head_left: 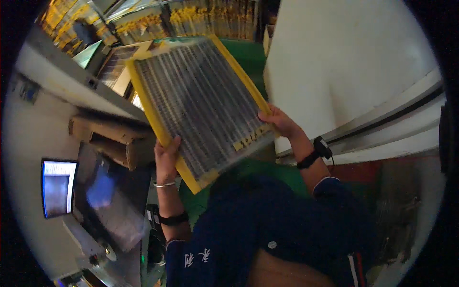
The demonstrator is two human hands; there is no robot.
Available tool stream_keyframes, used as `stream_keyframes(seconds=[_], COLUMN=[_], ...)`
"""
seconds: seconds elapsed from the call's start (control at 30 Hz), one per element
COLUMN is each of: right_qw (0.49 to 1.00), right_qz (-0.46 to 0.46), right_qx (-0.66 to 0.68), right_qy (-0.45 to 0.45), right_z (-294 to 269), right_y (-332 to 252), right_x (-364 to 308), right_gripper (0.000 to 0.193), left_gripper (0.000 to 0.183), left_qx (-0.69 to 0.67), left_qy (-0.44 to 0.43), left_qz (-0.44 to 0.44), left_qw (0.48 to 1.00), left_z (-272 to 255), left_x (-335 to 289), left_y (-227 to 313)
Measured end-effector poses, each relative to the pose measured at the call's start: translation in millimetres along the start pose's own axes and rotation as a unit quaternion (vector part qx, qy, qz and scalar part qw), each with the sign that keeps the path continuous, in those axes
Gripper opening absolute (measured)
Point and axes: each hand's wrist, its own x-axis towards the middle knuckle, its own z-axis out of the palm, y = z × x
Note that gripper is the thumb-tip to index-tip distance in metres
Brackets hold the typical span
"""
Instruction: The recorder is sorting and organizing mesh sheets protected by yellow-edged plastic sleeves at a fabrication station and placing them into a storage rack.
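Note:
A flat, see-through film sheet (196, 95) with dark stripes and yellow taped edges is held up in front of me, tilted. Its left yellow edge sits in the grip of my left hand (166, 155), thumb on top, near the lower corner. On the right yellow edge, also low down, my right hand (282, 120) pinches the sheet with the thumb on its face. The fingers beneath the sheet are hidden on both sides. A small yellow label with handwriting (248, 138) is near the sheet's lower right corner.
To the right stands a large pale panel (354, 57). Left are a lit monitor (59, 188), a dark desk surface (110, 191) and an open brown cardboard box (105, 138). Many yellow-edged sheets (210, 19) hang at the back, above a green floor (246, 52).

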Motion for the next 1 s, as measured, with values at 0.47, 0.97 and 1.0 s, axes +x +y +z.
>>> stream_keyframes(seconds=[0.47, 0.97, 1.0], right_qw=[0.968, 0.954, 0.957], right_qz=[-0.165, -0.163, -0.17], right_qx=[0.015, 0.129, 0.114], right_qy=[0.188, 0.214, 0.206], right_z=[2, 11, 21], right_y=[-74, -17, -16], right_x=[-5, -16, -19], right_gripper=[0.039, 0.027, 0.027], left_gripper=[0.035, 0.031, 0.03], left_qx=[-0.02, -0.055, -0.093], left_qy=[-0.098, -0.134, -0.119], left_qz=[-0.003, -0.105, -0.11], left_qw=[0.995, 0.984, 0.982], left_z=[59, 4, -3], left_x=[110, 0, 0], left_y=[52, -12, -18])
